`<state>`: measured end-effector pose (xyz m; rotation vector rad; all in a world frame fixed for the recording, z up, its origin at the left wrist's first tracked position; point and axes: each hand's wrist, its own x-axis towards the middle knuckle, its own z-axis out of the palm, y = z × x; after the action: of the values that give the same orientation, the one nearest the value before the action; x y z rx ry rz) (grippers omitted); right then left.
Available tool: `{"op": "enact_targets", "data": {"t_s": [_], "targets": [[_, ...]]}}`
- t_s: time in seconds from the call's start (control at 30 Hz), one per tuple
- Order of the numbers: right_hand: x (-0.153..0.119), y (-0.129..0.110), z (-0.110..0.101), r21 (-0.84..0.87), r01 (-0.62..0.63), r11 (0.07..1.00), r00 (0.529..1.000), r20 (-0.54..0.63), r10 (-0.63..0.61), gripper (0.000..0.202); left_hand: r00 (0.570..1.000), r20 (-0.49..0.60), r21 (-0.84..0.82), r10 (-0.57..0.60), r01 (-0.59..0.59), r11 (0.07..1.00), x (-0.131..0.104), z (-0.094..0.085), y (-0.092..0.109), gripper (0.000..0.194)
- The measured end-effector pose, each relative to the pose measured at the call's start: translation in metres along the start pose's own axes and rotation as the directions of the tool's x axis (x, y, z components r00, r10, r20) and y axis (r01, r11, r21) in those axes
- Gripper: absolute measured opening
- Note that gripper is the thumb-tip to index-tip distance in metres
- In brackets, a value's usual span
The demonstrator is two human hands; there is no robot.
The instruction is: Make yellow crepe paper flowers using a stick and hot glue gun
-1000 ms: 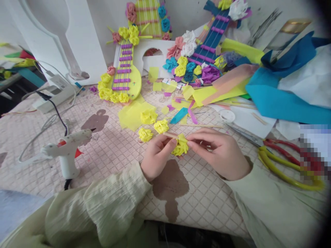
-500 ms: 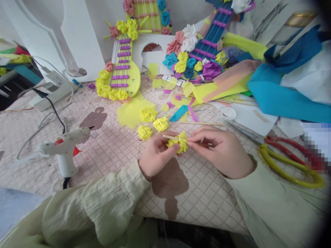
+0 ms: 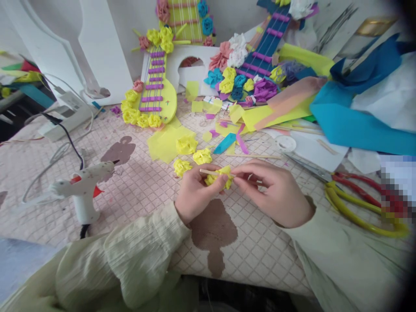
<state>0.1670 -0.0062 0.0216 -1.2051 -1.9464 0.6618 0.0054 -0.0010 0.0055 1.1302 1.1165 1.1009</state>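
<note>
A crumpled yellow paper flower [image 3: 222, 178] is held between the thumb and fingers of my left hand [image 3: 199, 190], just above the table. Across the top of that flower lies a thin pale stick [image 3: 208, 172], its free end pointing left. My right hand [image 3: 271, 188] pinches the stick's right end at the flower's edge; its fingertips partly hide the contact. Behind my left hand rest three finished-looking yellow paper flowers, among them a rounded one [image 3: 202, 156]. Yellow paper sheets [image 3: 159, 145] lie beyond them.
A white glue gun [image 3: 82, 188] stands at left, its cord running to a power strip [image 3: 63, 115]. Scissors [image 3: 360, 199] with red and yellow handles lie at right. Behind are a yellow paper guitar [image 3: 167, 97], a blue one [image 3: 264, 47], paper scraps and blue paper [image 3: 364, 121].
Both hands have shifted slightly left with the flower and the stick. The flower's upright petal has folded lower near my right fingertips. The grips stay the same.
</note>
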Motion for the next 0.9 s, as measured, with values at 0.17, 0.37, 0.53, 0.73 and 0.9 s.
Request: {"op": "enact_targets", "data": {"t_s": [0.17,0.37,0.53,0.73,0.9], "targets": [[-0.001,0.001,0.000,-0.119,0.073,0.990,0.996,-0.048,-0.079,0.012,0.999,-0.031,-0.054,-0.028,0.026,0.998,0.002,0.000,0.000,0.020],[0.004,0.000,-0.011,-0.272,0.175,0.946,0.978,-0.062,-0.198,0.009,0.996,-0.092,-0.103,-0.014,0.005,0.995,0.008,-0.005,0.001,0.022],[0.007,0.002,-0.022,-0.294,0.216,0.931,0.975,0.007,-0.224,0.009,0.997,-0.072,-0.127,0.022,-0.031,0.991,0.007,-0.006,0.003,0.020],[0.005,0.000,-0.018,-0.356,0.253,0.900,0.957,-0.045,-0.287,0.009,0.997,-0.077,-0.155,0.011,-0.022,0.988,0.008,-0.007,-0.001,0.020],[0.005,-0.001,-0.018,-0.348,0.223,0.911,0.962,-0.070,-0.262,0.008,0.998,-0.055,-0.167,0.023,-0.032,0.986,0.005,-0.007,0.003,0.024]]}}
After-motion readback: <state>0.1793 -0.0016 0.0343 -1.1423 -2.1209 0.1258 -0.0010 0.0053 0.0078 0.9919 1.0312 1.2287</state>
